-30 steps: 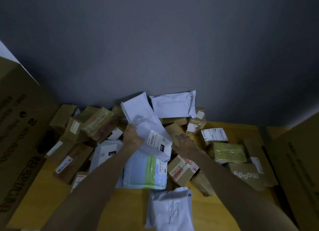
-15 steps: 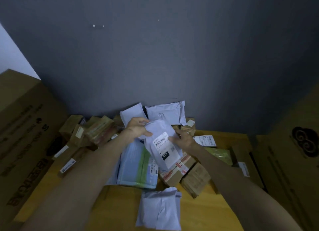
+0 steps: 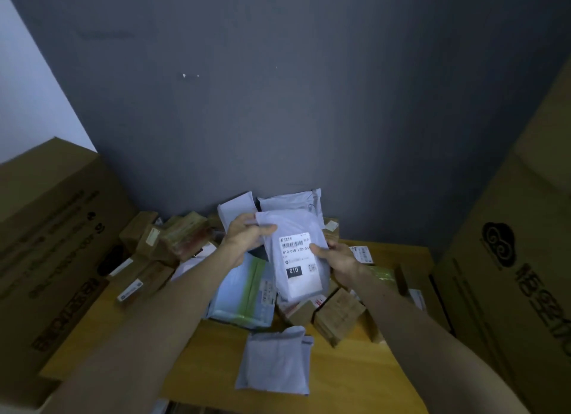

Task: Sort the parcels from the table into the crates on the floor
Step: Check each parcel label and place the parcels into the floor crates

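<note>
White label-up mailer (image 3: pixel 298 260) held above parcel pile (image 3: pixel 244 293) on table (image 3: pixel 355 382); gripped at upper edge by left hand (image 3: pixel 247 237), pinched at right edge by right hand (image 3: pixel 338 259). Left carton (image 3: pixel 55 228) and right carton (image 3: pixel 509 274) flanking table, contents not visible.

Smooth grey plastic mailer (image 3: pixel 295 253) with a matt white paper label (image 3: pixel 297 260); wooden table (image 3: pixel 355 373); brown cardboard boxes (image 3: pixel 338 316).
</note>
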